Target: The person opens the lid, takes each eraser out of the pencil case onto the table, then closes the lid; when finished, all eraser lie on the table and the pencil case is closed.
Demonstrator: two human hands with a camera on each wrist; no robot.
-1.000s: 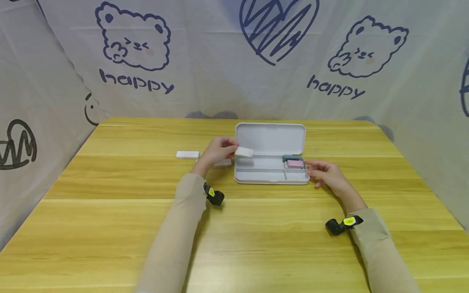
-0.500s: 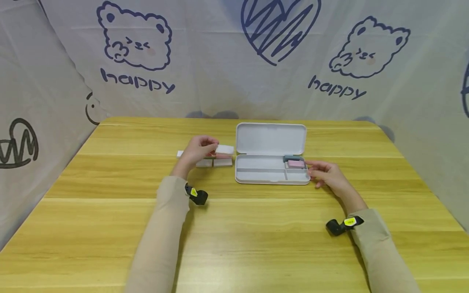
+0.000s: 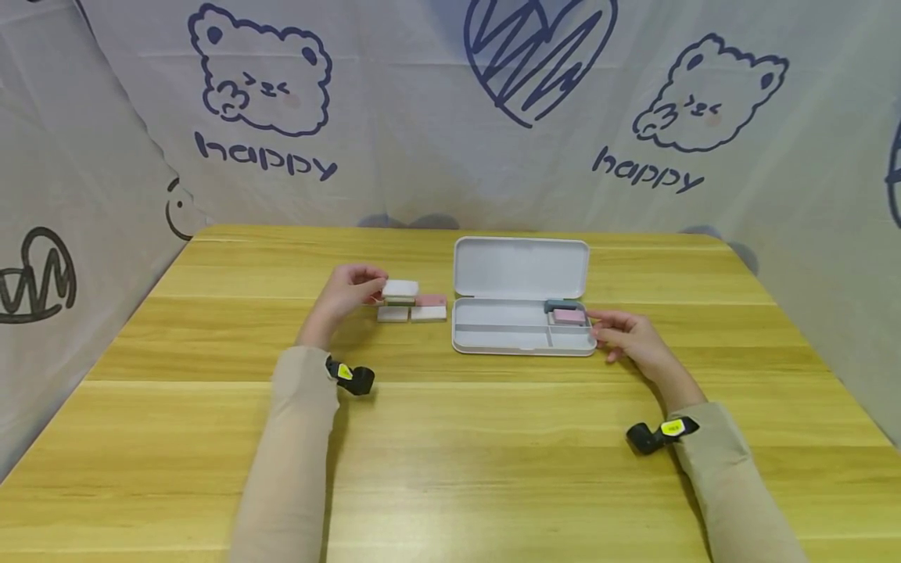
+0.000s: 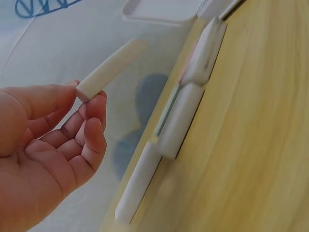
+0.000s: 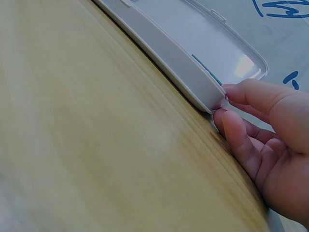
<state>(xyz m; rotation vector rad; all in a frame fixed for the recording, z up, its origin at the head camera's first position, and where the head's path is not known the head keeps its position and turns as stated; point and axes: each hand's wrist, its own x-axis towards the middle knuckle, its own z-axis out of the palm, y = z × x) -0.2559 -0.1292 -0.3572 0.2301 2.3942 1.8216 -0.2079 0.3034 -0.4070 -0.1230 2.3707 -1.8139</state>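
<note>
Between thumb and fingertips, my left hand (image 3: 341, 293) pinches one end of a white eraser (image 3: 400, 288), raised above the table. Below it lie two white erasers (image 3: 428, 314) with a pink eraser (image 3: 431, 300) behind them. In the left wrist view, another white eraser (image 4: 137, 183) and a thin greenish edge (image 4: 167, 113) show; the head view's hand hides most of that area. My right hand (image 3: 637, 340) grips the right end of an opened white pencil case (image 3: 521, 349). Inside its back right part sit a pink eraser (image 3: 569, 316) and a blue-grey piece (image 3: 562, 305).
The case's lid (image 3: 521, 268) stands tilted back behind its divided tray. All this rests on a wooden table (image 3: 493, 453), with a white cloth (image 3: 422, 156) hanging behind. Wrist cameras (image 3: 362, 381) sit on both sleeves.
My left hand has carried the white eraser leftward from over the pencil case to above the other erasers, uncovering those on the table. The right hand stays on the case.
</note>
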